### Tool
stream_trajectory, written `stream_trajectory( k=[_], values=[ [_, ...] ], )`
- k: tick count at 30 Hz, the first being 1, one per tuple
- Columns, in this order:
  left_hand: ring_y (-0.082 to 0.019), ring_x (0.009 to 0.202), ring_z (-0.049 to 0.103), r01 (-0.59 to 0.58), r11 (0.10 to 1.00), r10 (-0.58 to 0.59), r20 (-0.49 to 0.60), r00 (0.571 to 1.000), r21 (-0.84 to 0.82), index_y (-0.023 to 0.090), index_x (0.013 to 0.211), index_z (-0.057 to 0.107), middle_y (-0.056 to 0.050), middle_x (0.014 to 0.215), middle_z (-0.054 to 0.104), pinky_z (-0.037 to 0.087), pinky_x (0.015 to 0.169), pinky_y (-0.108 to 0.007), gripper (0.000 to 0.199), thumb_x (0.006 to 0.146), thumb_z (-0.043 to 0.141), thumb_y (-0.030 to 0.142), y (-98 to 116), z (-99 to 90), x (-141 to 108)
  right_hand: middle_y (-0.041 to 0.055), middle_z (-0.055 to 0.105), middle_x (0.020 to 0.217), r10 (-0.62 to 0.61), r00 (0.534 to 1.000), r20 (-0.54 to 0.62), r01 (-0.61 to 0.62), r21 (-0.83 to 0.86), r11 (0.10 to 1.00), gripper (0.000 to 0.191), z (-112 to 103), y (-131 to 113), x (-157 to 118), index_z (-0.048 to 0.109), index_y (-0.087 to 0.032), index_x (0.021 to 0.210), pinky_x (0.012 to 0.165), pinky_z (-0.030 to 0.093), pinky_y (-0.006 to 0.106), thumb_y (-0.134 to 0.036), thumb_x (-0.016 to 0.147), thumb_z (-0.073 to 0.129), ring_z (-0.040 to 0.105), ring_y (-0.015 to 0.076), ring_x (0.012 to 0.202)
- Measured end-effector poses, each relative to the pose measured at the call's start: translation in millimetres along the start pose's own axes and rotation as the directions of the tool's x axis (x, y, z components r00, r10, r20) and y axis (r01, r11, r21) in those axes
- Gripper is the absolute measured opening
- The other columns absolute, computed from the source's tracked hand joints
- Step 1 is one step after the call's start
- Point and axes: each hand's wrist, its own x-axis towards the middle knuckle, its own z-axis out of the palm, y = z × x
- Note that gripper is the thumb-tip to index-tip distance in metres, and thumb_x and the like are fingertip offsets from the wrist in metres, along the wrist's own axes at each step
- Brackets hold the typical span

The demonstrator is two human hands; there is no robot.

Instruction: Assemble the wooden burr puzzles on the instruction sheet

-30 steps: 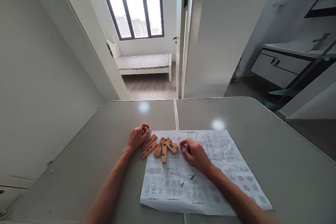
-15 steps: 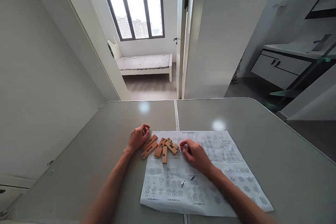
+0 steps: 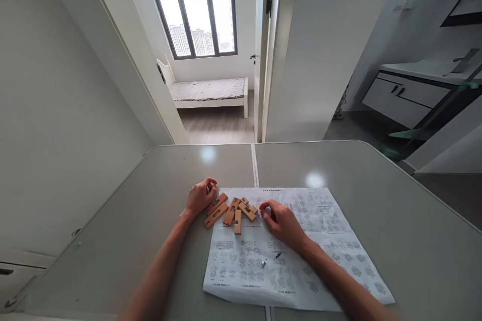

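Observation:
My left hand [image 3: 202, 194] rests on the table at the left edge of a group of notched wooden puzzle pieces. Its fingers are loosely curled with nothing seen in them. Close beside it lie two reddish-brown pieces [image 3: 217, 214], partly over the sheet's edge. To their right, another reddish piece [image 3: 231, 211] lies among lighter ones, including a notched piece [image 3: 238, 222] and a piece [image 3: 247, 212] near my right hand. My right hand [image 3: 280, 219] lies on the printed paper sheet [image 3: 256, 246], its fingers bent, thumb apart from them and holding nothing visible.
Line drawings of assembled puzzles cover the sheet, with two small dark and silvery bits [image 3: 263, 263] on it. A seam [image 3: 254, 165] divides the grey table [image 3: 181, 165]. Beyond are a doorway, a bed [image 3: 209, 89] and a window; a washbasin cabinet [image 3: 402, 90] stands at right.
The whole view has shifted very slightly. Both hands and the wooden puzzle pieces stay in the same places relative to the sheet.

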Motion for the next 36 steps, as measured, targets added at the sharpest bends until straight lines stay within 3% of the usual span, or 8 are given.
stream_trajectory(
  k=[36],
  values=[
    [-0.021, 0.072, 0.070, 0.001, 1.000, -0.001, 0.004, 1.000, 0.019, 0.026, 0.102, 0.067, -0.001, 0.081, 0.075, 0.044, 0.065, -0.027, 0.019, 0.093, 0.051, 0.032, 2.1, -3.7, -1.8, 0.0042, 0.072, 0.093, 0.010, 1.000, 0.015, -0.011, 0.028, 1.000, 0.019, -0.2, -4.9, 0.0, 0.065, -0.022, 0.097, 0.065, 0.047, 0.028, -0.028, 0.098, 0.047, 0.061, 0.0168, 0.065]
  ],
)
